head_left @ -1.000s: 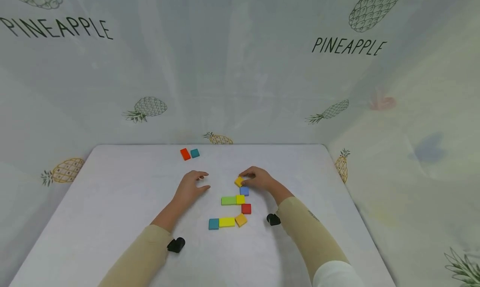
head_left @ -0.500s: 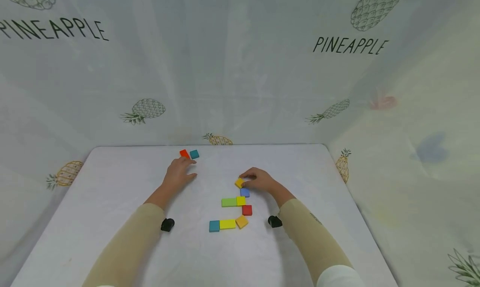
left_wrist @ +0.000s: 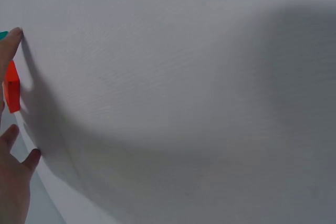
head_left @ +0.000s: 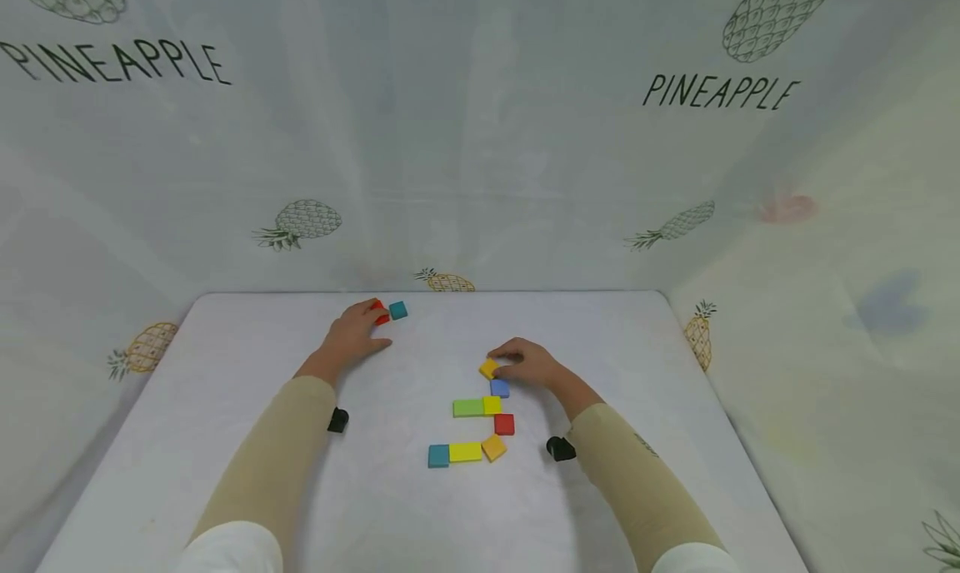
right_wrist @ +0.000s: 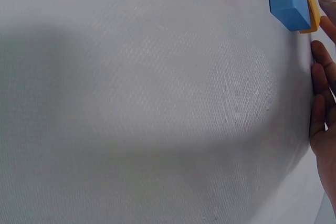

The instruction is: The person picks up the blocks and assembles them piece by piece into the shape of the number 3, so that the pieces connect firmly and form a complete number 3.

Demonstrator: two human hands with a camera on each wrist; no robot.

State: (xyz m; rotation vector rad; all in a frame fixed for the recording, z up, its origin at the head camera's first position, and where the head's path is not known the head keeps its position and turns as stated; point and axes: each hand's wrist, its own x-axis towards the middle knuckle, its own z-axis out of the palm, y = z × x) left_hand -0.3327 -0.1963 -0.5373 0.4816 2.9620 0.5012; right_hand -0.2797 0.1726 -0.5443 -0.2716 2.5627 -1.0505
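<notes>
In the head view my left hand (head_left: 351, 335) is at the far part of the table, fingers over a red-orange block (head_left: 382, 313) and thumb held apart from it. The left wrist view shows that block (left_wrist: 12, 90) among the spread fingers, cut off by the frame's edge. A teal block (head_left: 398, 310) lies just right of it. My right hand (head_left: 529, 363) pinches an orange block (head_left: 488, 368) at the far end of a line of coloured blocks. This block sits against a blue block (head_left: 499, 388). In the right wrist view, fingertips are beside the orange block (right_wrist: 313, 10).
Nearer along the line lie a green block (head_left: 468, 408), a small yellow block (head_left: 492, 405), a red block (head_left: 504, 424), another orange block (head_left: 494, 448), a long yellow block (head_left: 465, 451) and a teal block (head_left: 438, 456). A pineapple-print cloth (head_left: 480, 140) hangs behind the white table (head_left: 600, 323).
My left hand has moved from the middle of the table, away and to the left, and reached the red-orange block. The right hand stays at the orange block.
</notes>
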